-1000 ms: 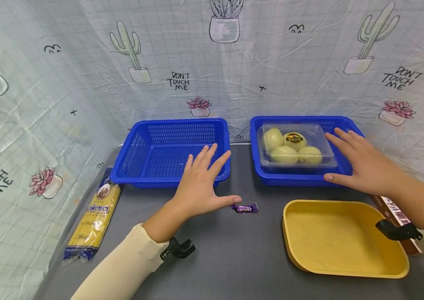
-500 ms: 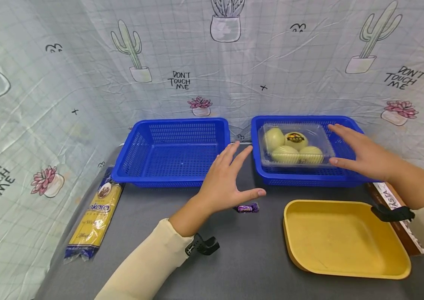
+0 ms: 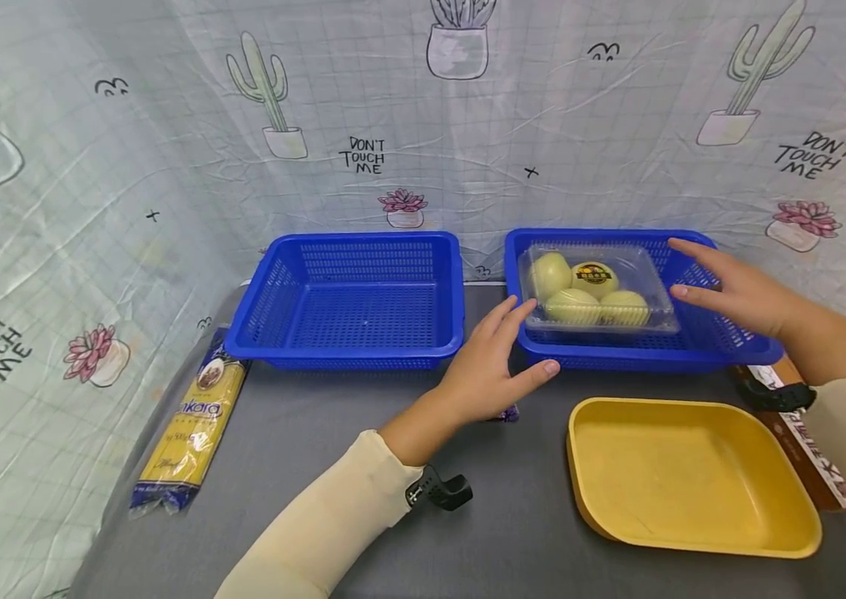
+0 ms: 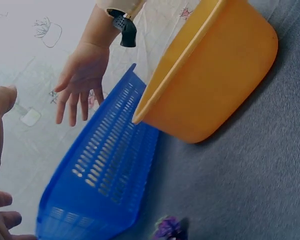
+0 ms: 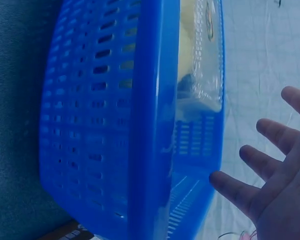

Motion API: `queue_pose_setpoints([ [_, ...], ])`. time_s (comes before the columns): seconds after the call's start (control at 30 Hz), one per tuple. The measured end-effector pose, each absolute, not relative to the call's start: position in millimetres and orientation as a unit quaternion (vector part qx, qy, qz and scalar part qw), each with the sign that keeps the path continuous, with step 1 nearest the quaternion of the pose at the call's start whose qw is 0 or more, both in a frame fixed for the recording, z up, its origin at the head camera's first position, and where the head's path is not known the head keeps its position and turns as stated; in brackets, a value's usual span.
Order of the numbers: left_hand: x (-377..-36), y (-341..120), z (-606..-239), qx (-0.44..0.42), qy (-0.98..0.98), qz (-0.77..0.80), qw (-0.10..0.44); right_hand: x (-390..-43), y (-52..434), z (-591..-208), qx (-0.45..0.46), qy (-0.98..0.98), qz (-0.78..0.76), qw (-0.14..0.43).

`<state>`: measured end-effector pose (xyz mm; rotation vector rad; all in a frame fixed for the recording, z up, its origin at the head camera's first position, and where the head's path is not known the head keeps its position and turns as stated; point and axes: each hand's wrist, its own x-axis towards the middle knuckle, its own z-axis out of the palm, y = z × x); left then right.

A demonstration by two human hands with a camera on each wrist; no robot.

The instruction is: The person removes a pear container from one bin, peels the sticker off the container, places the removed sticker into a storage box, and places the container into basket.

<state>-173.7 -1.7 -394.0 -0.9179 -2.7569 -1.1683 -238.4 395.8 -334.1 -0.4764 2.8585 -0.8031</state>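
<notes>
We see the clear fruit box (image 3: 599, 293), long axis running left to right, between left hand (image 3: 488, 368) and right hand (image 3: 748, 298), both wide and empty.

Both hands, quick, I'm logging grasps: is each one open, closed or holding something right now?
Left hand: open, holding nothing.
Right hand: open, holding nothing.

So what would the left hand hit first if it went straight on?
Likely the clear plastic fruit container, though the rim of the blue basket holding it might come first; depth is unclear.
</notes>
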Motion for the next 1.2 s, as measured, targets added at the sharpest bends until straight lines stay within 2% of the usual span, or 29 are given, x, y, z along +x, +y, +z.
queue_pose_setpoints([
  [0.47, -195.9, 16.3, -420.7, -0.186, -0.858, -0.475, -0.052, -270.4, 408.4, -338.0, -0.104, 0.947, -0.274, 0.129],
  [0.8, -207.1, 20.9, -434.4, -0.134, -0.807, -0.570, -0.079, -292.4, 411.4, -337.8, -0.113, 0.947, -0.251, 0.165],
  [1.2, -211.4, 26.9, -442.1, -0.142, -0.751, -0.635, -0.111, -316.3, 415.4, -355.2, -0.116, 0.941, -0.259, 0.182],
])
